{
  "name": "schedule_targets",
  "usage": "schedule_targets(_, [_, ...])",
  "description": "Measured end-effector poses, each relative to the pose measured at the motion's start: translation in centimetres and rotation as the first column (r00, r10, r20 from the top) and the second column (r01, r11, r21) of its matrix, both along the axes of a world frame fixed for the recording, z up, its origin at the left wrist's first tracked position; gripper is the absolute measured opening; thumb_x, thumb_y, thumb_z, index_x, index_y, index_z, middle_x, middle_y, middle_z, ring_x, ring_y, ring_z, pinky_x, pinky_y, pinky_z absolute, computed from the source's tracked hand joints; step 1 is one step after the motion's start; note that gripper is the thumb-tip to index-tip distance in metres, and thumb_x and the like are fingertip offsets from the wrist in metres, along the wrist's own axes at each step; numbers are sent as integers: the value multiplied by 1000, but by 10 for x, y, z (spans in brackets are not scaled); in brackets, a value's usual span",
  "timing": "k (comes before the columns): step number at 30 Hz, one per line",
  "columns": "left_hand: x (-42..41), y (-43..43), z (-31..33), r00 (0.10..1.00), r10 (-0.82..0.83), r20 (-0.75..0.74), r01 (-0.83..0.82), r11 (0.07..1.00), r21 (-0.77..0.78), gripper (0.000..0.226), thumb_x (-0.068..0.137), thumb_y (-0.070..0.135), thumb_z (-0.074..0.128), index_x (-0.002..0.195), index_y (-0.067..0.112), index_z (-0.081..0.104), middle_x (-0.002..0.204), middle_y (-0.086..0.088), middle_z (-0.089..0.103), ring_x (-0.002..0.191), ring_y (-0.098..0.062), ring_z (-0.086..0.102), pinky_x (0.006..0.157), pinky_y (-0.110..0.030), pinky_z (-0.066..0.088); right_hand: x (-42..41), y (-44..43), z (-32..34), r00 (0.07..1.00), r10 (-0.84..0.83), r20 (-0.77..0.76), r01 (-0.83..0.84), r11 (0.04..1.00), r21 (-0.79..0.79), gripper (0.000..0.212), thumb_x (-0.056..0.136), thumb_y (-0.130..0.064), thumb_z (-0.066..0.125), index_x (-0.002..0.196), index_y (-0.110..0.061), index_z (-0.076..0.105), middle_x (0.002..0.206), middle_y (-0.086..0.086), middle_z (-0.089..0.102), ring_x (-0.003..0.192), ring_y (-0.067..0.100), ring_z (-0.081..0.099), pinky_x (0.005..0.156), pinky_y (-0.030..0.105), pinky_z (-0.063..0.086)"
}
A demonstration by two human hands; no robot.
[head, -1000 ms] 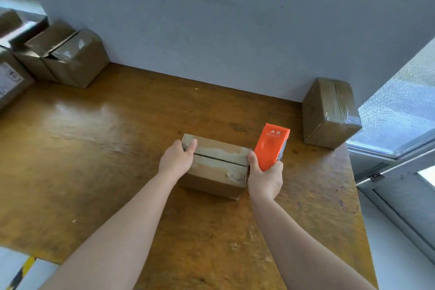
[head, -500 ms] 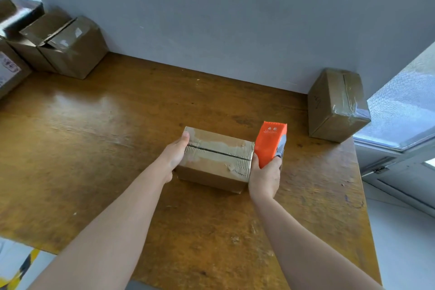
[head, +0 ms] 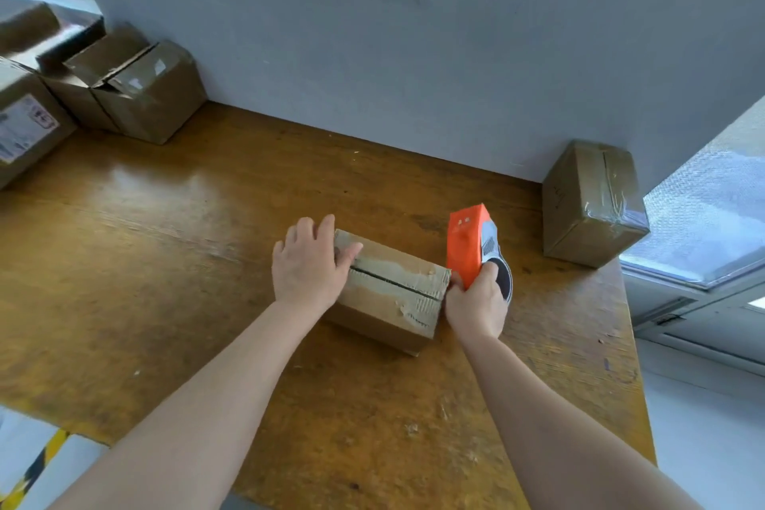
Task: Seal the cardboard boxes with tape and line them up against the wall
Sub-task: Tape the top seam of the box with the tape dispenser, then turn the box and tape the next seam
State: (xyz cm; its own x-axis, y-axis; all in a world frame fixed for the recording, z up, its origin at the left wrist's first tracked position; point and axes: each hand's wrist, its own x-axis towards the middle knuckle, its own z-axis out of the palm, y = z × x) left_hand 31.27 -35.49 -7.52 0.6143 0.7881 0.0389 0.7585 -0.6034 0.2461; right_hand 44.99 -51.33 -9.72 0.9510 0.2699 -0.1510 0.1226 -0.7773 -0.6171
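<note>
Wooden table [head: 165, 240] bears box [head: 397, 302], lengthwise from left hand [head: 308, 265] to tape dispenser [head: 465, 244]

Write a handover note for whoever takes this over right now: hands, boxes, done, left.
Left hand lies flat on the left end of the centre box.
Right hand grips the orange tape dispenser at that box's right end.
Done: one taped box stands by the wall, far right.
Left: centre box's seam is untaped; tape it, move it to the wall. Far-left boxes have open flaps.
</note>
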Motion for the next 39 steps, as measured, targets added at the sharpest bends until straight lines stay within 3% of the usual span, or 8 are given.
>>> schedule_targets(5, [13, -31, 7, 977, -152, -147, 152, 988, -8, 90, 78, 84, 39, 144, 23, 40, 138, -5, 39, 126, -24, 38, 101, -39, 40, 2, 10, 23, 995, 81, 63, -89, 988, 128, 22, 97, -32, 56, 99, -19, 39, 101, 4, 61, 98, 36, 59, 85, 49, 51])
schedule_targets(11, [9, -20, 16, 835, -535, -130, 492, 831, -261, 55, 97, 39, 53, 149, 36, 33, 162, 6, 15, 149, -17, 6, 119, -47, 9, -9, 3, 29, 973, 225, 59, -231, 966, 119, 21, 91, -33, 59, 104, -19, 50, 99, -2, 61, 87, 20, 58, 67, 29, 42])
schedule_targets(14, [1, -18, 16, 889, -449, -83, 413, 868, -276, 63, 92, 41, 60, 148, 40, 32, 164, 2, -3, 150, -18, -8, 118, -50, -6, -14, -4, 28, 986, 163, 21, -164, 967, 195, 28, 87, -45, 62, 94, -18, 56, 91, -1, 65, 74, 15, 59, 63, 32, 51])
schedule_targets(19, [-16, -25, 19, 991, -18, -134, -15, 971, -237, 96, 70, 77, 62, 148, 34, 27, 150, -9, 22, 140, -32, 19, 108, -53, 31, -18, -19, 36, 994, 80, -72, -54, 947, 315, 55, 73, -69, 69, 67, -16, 55, 68, 0, 63, 61, 22, 64, 52, 40, 58])
schedule_targets(29, [-13, 10, 13, 925, -365, 108, 366, 774, -517, 71, 87, 17, 72, 147, 35, 38, 164, -1, -1, 150, -16, -10, 121, -48, 9, -26, -34, 66, 841, 387, -377, -152, 839, 523, 80, 58, -63, 85, 96, 4, 67, 86, 21, 73, 65, 33, 68, 55, 49, 56])
schedule_targets(31, [-14, 8, 18, 945, -314, 95, 320, 818, -477, 76, 85, 21, 74, 150, 29, 35, 163, 1, 5, 150, -18, -3, 122, -45, 12, -28, -38, 69, 806, 421, -415, -148, 823, 549, 67, 62, -53, 83, 96, 2, 67, 86, 19, 73, 66, 31, 69, 56, 46, 55])
schedule_targets(34, [-17, 3, 28, 933, -244, 266, 331, 871, -362, 24, 93, 24, 62, 116, 29, 66, 136, 7, 54, 134, -20, 44, 106, -38, 40, -28, -42, 73, 776, 466, -426, -171, 804, 569, 52, 64, -46, 81, 92, -4, 68, 83, 14, 73, 68, 31, 70, 58, 46, 55])
schedule_targets(39, [-26, -20, 67, 823, 240, 514, 397, 402, -825, 51, 91, 56, 47, 98, 10, 68, 80, -1, 69, 78, -13, 63, 69, -28, 50, -31, -37, 85, 767, 531, -360, -277, 780, 562, 57, 61, -50, 88, 88, -5, 66, 87, 9, 74, 73, 27, 71, 53, 40, 57])
